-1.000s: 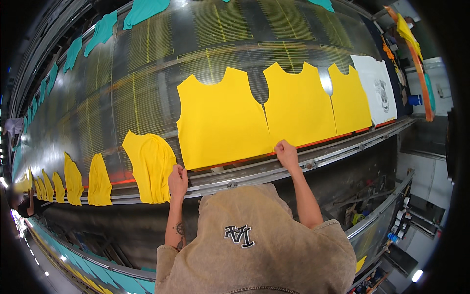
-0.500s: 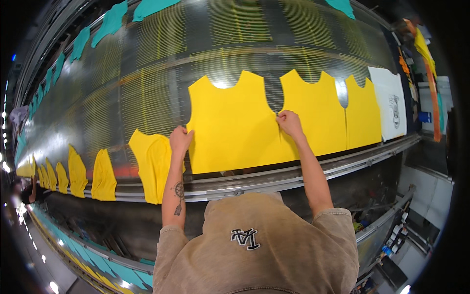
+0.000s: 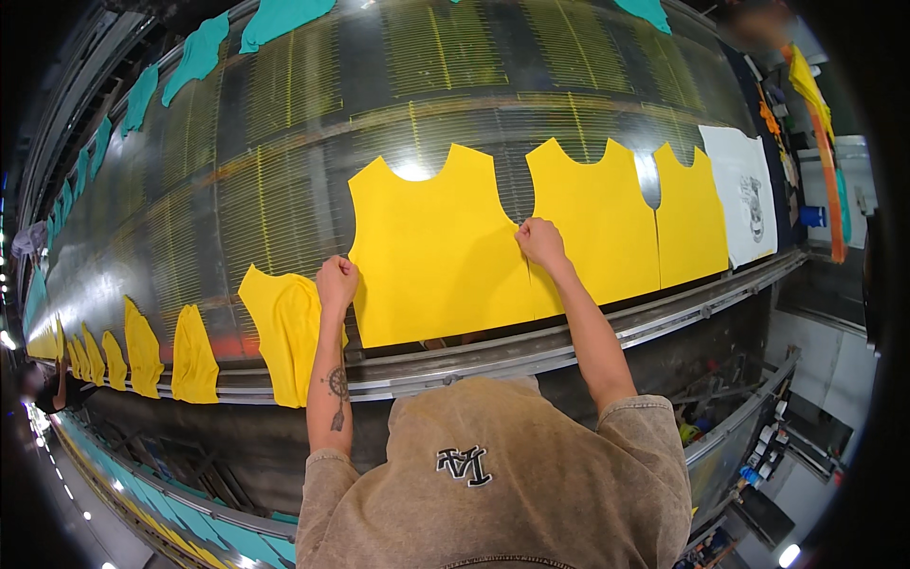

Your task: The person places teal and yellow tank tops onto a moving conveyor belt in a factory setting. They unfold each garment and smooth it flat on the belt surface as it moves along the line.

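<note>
A person in a tan shirt (image 3: 493, 493) presses a yellow garment panel (image 3: 436, 251) flat on a large slatted metal conveyor (image 3: 284, 142). The left hand (image 3: 336, 283), its grip closed, pinches the panel's left edge; the right hand (image 3: 540, 242), also closed, pinches its right edge. A folded yellow piece (image 3: 289, 327) lies just left of the panel, two more yellow panels (image 3: 607, 223) just right, teal pieces (image 3: 194, 57) well above.
</note>
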Demonstrator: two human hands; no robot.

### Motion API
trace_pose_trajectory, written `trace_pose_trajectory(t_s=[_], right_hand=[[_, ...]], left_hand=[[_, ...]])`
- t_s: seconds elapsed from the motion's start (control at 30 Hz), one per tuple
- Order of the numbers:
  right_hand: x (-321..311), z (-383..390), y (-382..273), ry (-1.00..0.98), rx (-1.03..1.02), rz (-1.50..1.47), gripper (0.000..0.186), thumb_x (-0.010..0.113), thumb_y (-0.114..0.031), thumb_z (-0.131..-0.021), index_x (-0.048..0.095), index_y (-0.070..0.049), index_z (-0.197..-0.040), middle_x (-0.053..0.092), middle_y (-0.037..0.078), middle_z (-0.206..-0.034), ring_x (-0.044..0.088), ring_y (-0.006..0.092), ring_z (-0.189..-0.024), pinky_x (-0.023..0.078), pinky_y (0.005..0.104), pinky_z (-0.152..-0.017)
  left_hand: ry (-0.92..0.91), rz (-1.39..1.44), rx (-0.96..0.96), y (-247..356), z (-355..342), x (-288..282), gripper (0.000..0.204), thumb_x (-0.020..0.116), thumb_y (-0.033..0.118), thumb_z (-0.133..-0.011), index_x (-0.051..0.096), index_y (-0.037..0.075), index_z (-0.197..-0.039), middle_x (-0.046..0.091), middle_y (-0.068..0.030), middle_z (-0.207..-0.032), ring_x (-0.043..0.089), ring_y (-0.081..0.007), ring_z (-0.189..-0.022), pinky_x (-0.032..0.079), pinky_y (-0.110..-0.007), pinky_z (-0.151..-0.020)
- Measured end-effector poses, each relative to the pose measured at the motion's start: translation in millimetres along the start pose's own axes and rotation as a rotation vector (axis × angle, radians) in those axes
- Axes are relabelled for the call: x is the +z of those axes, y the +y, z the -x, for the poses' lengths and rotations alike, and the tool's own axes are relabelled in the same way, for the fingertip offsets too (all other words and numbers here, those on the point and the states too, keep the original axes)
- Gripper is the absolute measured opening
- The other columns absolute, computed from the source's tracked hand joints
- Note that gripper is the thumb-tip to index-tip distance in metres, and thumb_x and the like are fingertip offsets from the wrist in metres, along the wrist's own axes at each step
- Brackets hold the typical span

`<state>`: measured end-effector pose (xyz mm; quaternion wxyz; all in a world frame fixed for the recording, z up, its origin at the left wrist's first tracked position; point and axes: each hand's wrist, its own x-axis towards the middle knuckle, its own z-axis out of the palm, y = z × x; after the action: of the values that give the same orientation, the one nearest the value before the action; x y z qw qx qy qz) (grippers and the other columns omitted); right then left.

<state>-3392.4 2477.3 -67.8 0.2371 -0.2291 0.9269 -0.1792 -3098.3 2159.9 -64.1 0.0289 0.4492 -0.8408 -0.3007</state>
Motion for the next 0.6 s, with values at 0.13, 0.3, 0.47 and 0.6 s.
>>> trace_pose_trajectory(t_s=[0.13,0.3,0.47,0.6], right_hand=[[1,1,1,0.021,-0.026,-0.025,0.016,0.067,-0.018,-0.085,0.067,-0.003,-0.082,0.071,0.016,-0.082,0.069,0.0341,-0.078,0.055,0.0432,-0.072],[1,10,-2,0.086,-0.066,-0.166,0.012,0.066,-0.013,-0.084,0.064,-0.001,-0.081,0.069,0.015,-0.078,0.067,0.0314,-0.073,0.054,0.0399,-0.069],[7,19,-3,0.200,-0.045,-0.426,0.009,0.070,-0.007,-0.083,0.064,0.000,-0.080,0.065,0.007,-0.069,0.060,0.0145,-0.061,0.050,0.0279,-0.062],[12,20,4,0.229,-0.090,-0.573,0.009,0.072,-0.006,-0.083,0.069,0.001,-0.087,0.065,0.003,-0.072,0.057,0.0092,-0.062,0.049,0.0249,-0.062]], left_hand=[[-0.007,0.051,-0.028,1,0,-3,0.018,0.069,0.016,-0.080,0.066,-0.001,-0.078,0.070,-0.0164,-0.074,0.070,-0.0325,-0.071,0.054,-0.041,-0.067],[-0.024,0.275,-0.021,-12,-3,5,0.013,0.071,0.010,-0.079,0.065,-0.001,-0.081,0.068,-0.0099,-0.074,0.065,-0.0183,-0.068,0.052,-0.031,-0.065],[-0.045,0.659,-0.016,-23,-2,15,0.010,0.070,0.002,-0.080,0.062,-0.001,-0.087,0.061,-0.0006,-0.074,0.054,-0.0061,-0.064,0.047,-0.022,-0.062],[-0.039,0.642,-0.001,-27,-2,15,0.014,0.068,0.001,-0.080,0.069,-0.003,-0.094,0.064,-0.0006,-0.076,0.052,-0.0047,-0.063,0.044,-0.021,-0.061]])
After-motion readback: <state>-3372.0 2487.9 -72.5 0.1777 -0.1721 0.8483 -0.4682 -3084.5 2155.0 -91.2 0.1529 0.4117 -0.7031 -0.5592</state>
